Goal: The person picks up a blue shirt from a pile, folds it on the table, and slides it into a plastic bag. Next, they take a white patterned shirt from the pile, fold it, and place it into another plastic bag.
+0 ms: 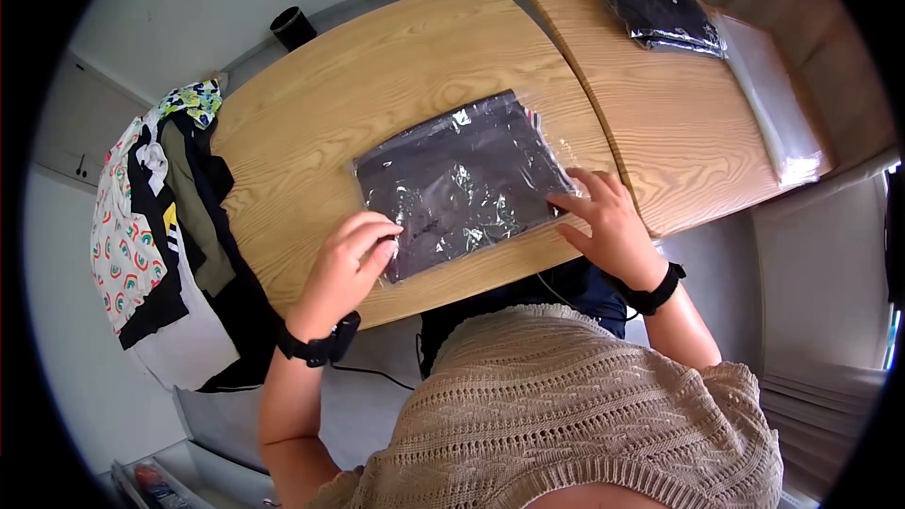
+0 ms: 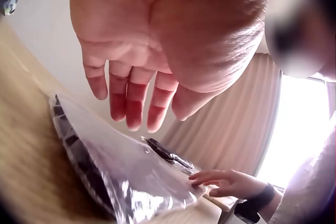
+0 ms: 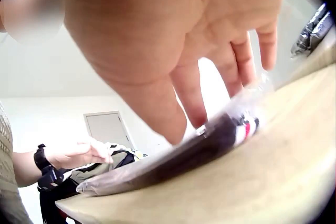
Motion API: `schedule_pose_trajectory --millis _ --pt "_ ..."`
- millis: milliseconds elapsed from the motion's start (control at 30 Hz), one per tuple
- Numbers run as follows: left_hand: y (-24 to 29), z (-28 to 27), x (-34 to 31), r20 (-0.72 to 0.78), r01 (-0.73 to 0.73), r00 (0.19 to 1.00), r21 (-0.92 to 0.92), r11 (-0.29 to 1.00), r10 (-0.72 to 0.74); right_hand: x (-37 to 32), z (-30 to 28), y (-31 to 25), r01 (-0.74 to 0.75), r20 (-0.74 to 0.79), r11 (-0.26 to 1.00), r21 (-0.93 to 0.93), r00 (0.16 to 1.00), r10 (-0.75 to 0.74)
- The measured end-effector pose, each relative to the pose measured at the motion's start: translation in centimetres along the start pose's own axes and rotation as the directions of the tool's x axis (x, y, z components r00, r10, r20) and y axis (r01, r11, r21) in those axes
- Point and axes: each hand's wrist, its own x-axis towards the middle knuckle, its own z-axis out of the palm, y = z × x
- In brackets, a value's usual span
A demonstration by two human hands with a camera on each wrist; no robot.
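Note:
A folded dark garment in a clear plastic bag (image 1: 462,179) lies flat on the wooden table, its film shiny and wrinkled. My left hand (image 1: 347,262) is at the bag's near left corner; in the left wrist view the same hand (image 2: 163,40) has loosely extended fingers with nothing between them. Over the bag's right edge is my right hand (image 1: 613,226), fingers spread and fingertips right at the film. From the right wrist, the hand (image 3: 199,50) shows thumb and fingers pointing down at the bagged garment (image 3: 205,153), where a red and white striped part shows at one end.
Loose clothes (image 1: 179,226) are heaped at the table's left edge. On the second table (image 1: 660,123) to the right lie another bagged dark garment (image 1: 655,9) and a stack of clear plastic bags (image 1: 768,94). A black bin (image 1: 293,28) stands behind the table.

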Motion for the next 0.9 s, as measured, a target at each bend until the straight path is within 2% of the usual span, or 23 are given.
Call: schedule_pose_trajectory --millis 67,133,233,367,433,500,533,567,667,700,733,800,833,900 --pt "0.4 1.3 -1.9 -0.047 -0.017 0.998 0.276 0.961 0.031 -0.5 0.9 0.1 -0.084 -0.181 0.994 -0.075 0.981 0.069" --pt "0.8 2.1 -3.1 0.016 0.012 1.000 0.384 0.923 -0.020 -0.6 2.1 0.4 -0.110 -0.220 0.993 -0.045 0.971 0.097" --pt "0.4 3.6 -3.9 0.044 0.073 0.994 0.405 0.911 -0.099 -0.5 2.9 0.6 -0.130 -0.221 0.990 0.055 0.965 0.139" --pt "-0.1 4.0 -3.8 0.016 0.060 0.997 0.403 0.913 -0.073 -0.3 3.2 1.5 -0.115 -0.200 0.979 0.167 0.969 0.148" --pt "-0.6 4.0 -3.6 -0.046 0.026 0.999 0.370 0.929 -0.010 -0.2 3.2 1.7 -0.107 -0.218 0.982 0.158 0.966 0.140" --pt "-0.7 3.7 -3.4 -0.072 0.070 0.996 0.329 0.942 -0.049 -0.1 2.9 1.4 -0.098 -0.239 0.984 0.151 0.962 0.133" --pt "-0.7 3.5 -3.2 -0.098 0.117 0.991 0.287 0.951 -0.092 -0.1 2.3 0.9 -0.157 -0.202 0.940 0.303 0.953 0.224" --pt "-0.7 3.1 -2.9 -0.131 0.098 0.990 0.309 0.946 -0.060 -0.1 1.8 0.6 -0.212 -0.153 0.870 0.446 0.939 0.307" --pt "-0.4 1.4 -2.6 -0.200 0.121 0.977 0.232 0.965 -0.075 -0.5 1.2 1.0 -0.152 -0.185 0.854 0.498 0.943 0.276" --pt "-0.6 0.9 -2.7 -0.258 0.104 0.965 0.219 0.970 -0.045 -0.4 1.0 1.0 -0.093 -0.206 0.829 0.552 0.948 0.244" --pt "-0.5 0.5 -2.8 -0.313 0.132 0.946 0.137 0.982 -0.083 -0.3 0.9 1.1 -0.093 -0.209 0.829 0.551 0.947 0.246" --pt "0.0 -0.8 -2.6 -0.356 0.153 0.927 0.078 0.985 -0.116 -0.1 0.8 1.4 -0.066 -0.154 0.651 0.756 0.949 0.276" --pt "-0.4 -1.2 -2.5 -0.365 0.143 0.925 0.068 0.987 -0.109 0.2 0.6 1.5 -0.062 -0.160 0.651 0.757 0.948 0.276" --pt "-0.4 -1.8 -2.1 -0.377 0.136 0.921 0.076 0.988 -0.098 1.2 0.2 1.8 -0.072 -0.123 0.873 0.482 0.981 0.149"
